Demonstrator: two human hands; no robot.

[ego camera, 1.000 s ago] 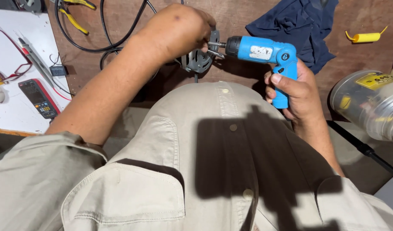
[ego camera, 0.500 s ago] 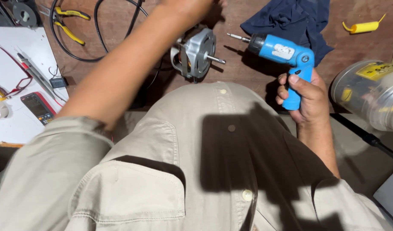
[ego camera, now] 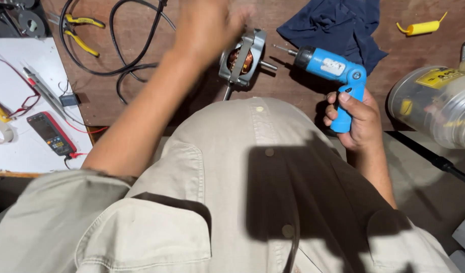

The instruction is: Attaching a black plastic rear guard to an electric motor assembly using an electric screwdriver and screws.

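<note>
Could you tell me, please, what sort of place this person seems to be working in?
Probably a small electrical repair bench: a bare motor with copper windings, a blue cordless screwdriver and a multimeter lie in view.

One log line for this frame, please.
right hand: grips blue screwdriver | left hand: blurred above motor | motor: on bench

Bright overhead light, dark shadow on the shirt (ego camera: pixel 273 202), left hand (ego camera: pixel 212 25) motion-blurred
</note>
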